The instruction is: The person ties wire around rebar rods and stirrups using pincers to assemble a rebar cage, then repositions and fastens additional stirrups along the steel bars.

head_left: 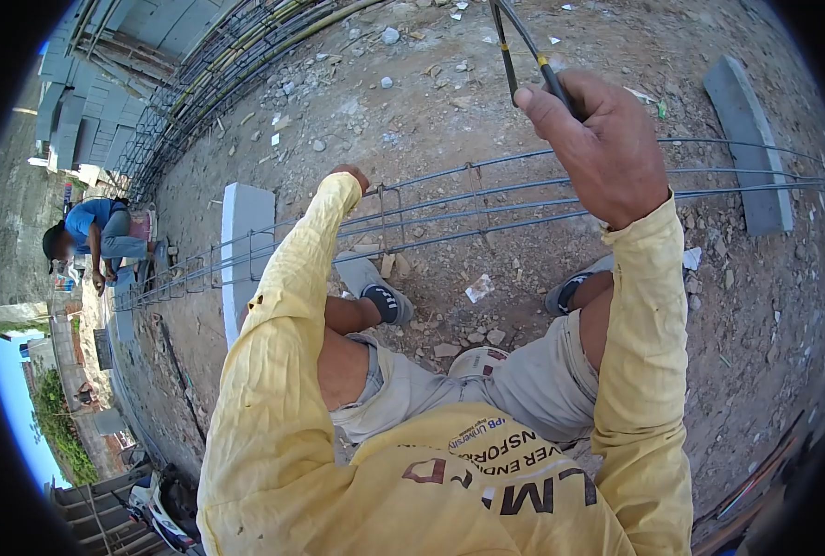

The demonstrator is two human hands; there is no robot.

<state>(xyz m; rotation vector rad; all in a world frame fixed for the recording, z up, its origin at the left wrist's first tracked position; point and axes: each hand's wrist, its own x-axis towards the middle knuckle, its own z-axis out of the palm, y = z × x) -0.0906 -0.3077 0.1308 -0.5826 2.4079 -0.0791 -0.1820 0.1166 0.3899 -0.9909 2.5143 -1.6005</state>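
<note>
My right hand (pixel 607 153) is closed around one dark handle of a pair of pincers (pixel 530 51) with yellow bands. Its two handles stand apart, and the head runs out of the top of the picture. Below and ahead lies a long rebar cage (pixel 431 211), with square stirrups (pixel 389 218) around several thin bars. At the far side of this cage is my left hand (pixel 349 174), bent down close to a stirrup. Its fingers are mostly hidden, so I cannot tell what it grips.
The cage rests across a pale block (pixel 246 236) at left and a grey block (pixel 754 153) at right. A person in a blue shirt (pixel 95 227) crouches by the cage's far left end. More rebar cages (pixel 218 69) are stacked at upper left. Rubble litters the dirt ground.
</note>
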